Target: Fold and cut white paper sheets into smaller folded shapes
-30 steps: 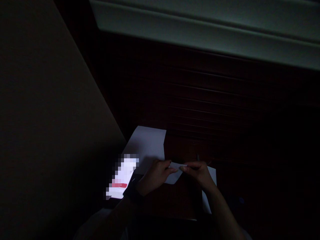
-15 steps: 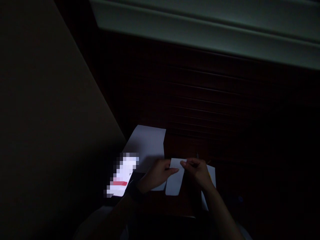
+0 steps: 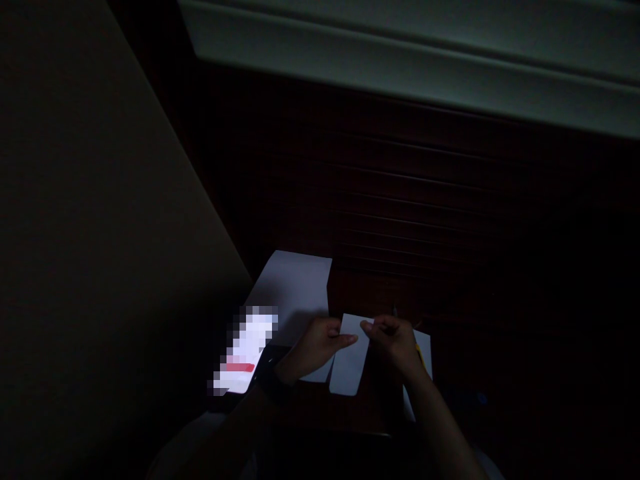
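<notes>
A narrow white piece of paper [image 3: 349, 367] is held up between my two hands above a dark wooden surface. My left hand [image 3: 317, 345] pinches its left edge, with the thumb lying across the front. At the upper right corner, my right hand [image 3: 393, 337] grips it between thumb and fingers. Behind my left hand a larger white sheet of paper [image 3: 299, 287] lies flat. Another white paper [image 3: 424, 343] lies partly hidden under my right hand and forearm, with a thin yellow item [image 3: 420, 357] by the wrist.
A lit phone screen [image 3: 247, 347], partly pixelated, glows left of my left wrist. A pale wall [image 3: 100, 233] rises on the left. Dark slatted wood [image 3: 400, 180] stands behind the papers, below a pale ledge [image 3: 400, 80]. A small blue item [image 3: 481, 399] shows dimly at right.
The narrow paper has shifted very slightly, its lower end a little lower and further left. Both hands keep their grip in nearly the same place.
</notes>
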The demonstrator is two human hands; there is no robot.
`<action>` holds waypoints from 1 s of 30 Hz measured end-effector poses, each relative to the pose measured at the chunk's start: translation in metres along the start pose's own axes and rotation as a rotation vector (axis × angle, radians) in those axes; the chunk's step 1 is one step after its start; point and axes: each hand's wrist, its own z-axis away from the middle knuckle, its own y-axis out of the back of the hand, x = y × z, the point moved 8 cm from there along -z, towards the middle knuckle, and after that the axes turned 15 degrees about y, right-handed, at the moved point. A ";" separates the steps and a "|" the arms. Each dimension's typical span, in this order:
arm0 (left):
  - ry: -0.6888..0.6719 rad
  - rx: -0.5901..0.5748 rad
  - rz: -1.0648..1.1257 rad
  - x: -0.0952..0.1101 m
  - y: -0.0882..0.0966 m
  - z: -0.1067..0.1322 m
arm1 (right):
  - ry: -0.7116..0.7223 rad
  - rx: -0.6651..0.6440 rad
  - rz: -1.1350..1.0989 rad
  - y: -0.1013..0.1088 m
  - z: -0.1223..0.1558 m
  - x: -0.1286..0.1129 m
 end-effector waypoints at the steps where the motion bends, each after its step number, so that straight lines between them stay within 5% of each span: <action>1: 0.001 0.008 -0.005 0.000 0.000 0.000 | 0.000 0.001 0.000 0.000 0.000 0.001; 15: 0.000 0.119 0.017 0.007 0.012 0.003 | -0.055 -0.100 -0.085 -0.008 0.004 0.000; 30: -0.106 0.304 -0.407 0.008 0.014 0.010 | 0.053 -0.002 0.081 0.011 -0.003 -0.018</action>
